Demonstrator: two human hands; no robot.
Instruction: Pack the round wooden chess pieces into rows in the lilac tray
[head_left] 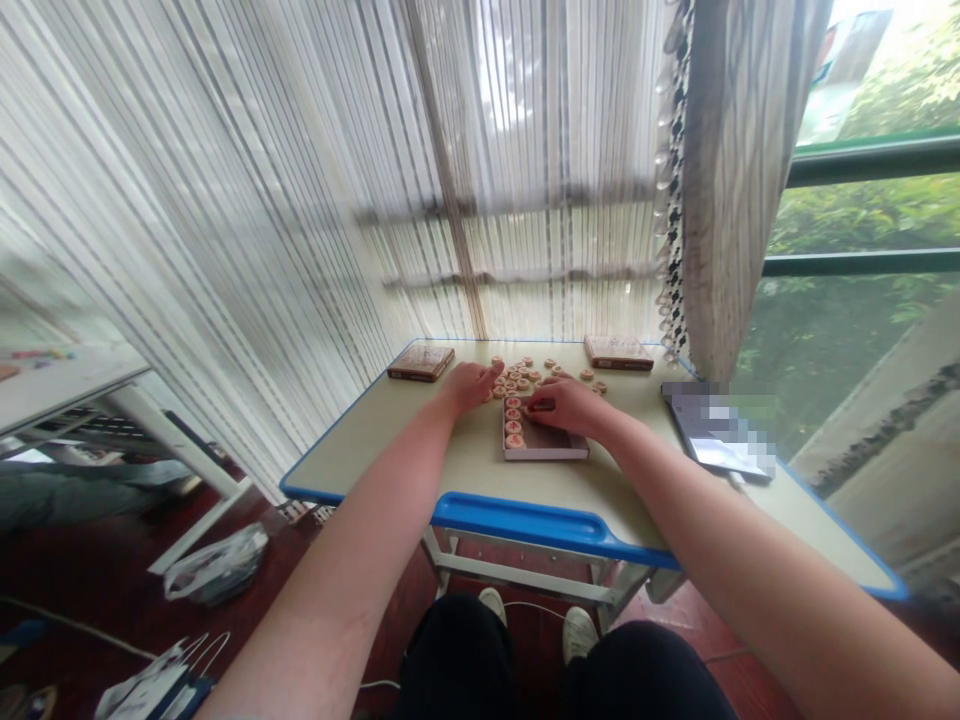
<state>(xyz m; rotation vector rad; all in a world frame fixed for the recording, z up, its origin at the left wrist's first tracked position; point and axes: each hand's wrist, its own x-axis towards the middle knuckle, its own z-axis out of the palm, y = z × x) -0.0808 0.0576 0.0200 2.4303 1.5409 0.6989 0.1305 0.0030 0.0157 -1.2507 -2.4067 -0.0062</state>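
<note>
A shallow open box [551, 453] lies on the desk with a column of round wooden Chinese chess pieces [514, 428] along its left side. Over the box, my right hand [566, 402] is closed, its fingertips pinching a Chinese chess piece [527, 411] just beside that column. My left hand [469, 387] rests at the left edge of a scattered heap of loose pieces [523, 383], fingers stretched toward them and apart. Its fingertips are partly hidden, and I see nothing held in it. Part of the heap lies behind my right hand.
Flat brown boxes lie at the desk's back left [421, 362] and back right [618, 352]. A dark device [716, 430], partly blurred out, is on the right. A blue tray [521, 520] edges the desk's front. Curtains [555, 250] hang behind.
</note>
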